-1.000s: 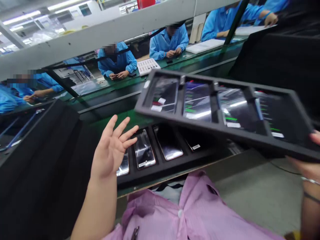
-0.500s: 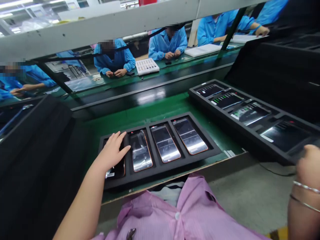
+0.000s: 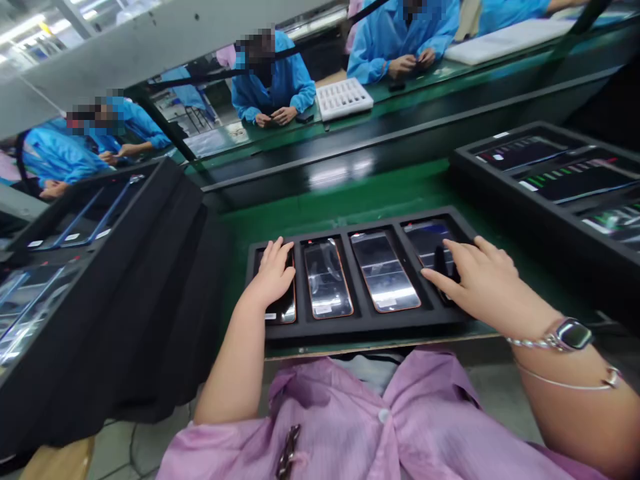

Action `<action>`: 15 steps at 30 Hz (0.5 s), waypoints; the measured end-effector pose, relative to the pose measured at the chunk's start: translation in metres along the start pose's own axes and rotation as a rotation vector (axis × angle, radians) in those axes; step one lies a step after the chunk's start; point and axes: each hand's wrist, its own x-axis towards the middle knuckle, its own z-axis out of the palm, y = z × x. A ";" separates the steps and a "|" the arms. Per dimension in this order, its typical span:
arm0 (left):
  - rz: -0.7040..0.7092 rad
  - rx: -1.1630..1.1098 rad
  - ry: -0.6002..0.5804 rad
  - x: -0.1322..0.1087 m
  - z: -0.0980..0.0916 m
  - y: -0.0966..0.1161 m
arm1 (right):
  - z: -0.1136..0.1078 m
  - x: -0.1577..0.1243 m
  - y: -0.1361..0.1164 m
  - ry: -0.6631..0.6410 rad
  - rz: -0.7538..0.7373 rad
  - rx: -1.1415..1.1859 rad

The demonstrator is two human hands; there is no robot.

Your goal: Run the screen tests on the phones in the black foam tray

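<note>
A black foam tray (image 3: 360,327) lies on the green bench in front of me, with several phones set in its slots. My left hand (image 3: 274,272) rests over the leftmost phone (image 3: 287,312), fingers stretched out, hiding much of it. Over the rightmost phone (image 3: 425,235) my right hand (image 3: 473,283) is spread, thumb and fingers apart, above or on the tray's right end; whether it touches the phone I cannot tell. Between the hands, two orange-edged phones lie uncovered: the left one (image 3: 327,280) and the right one (image 3: 384,273), both with dark, glossy screens.
Stacked foam trays with phones stand at the left (image 3: 165,193) and at the right (image 3: 500,175). Across the bench, co-workers in blue smocks (image 3: 273,83) sit handling small items beside a white tray (image 3: 345,99). A grey beam (image 3: 150,43) runs overhead.
My right hand has come from the right-hand tray stack to the right end of the middle tray. My left hand stays over the leftmost phone. The view has turned left.
</note>
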 end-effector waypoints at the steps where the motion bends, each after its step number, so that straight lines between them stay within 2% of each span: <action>1: -0.004 0.000 0.000 -0.001 -0.001 -0.001 | 0.004 -0.001 -0.003 0.021 0.012 -0.014; 5: -0.036 -0.004 0.007 -0.003 -0.004 0.001 | 0.003 -0.006 -0.005 0.070 0.028 -0.033; 10: -0.079 0.049 0.064 -0.003 -0.007 0.010 | -0.001 0.002 0.001 0.103 0.018 -0.014; 15: -0.085 0.012 0.034 -0.001 -0.007 0.007 | 0.001 0.003 0.000 0.089 0.011 -0.008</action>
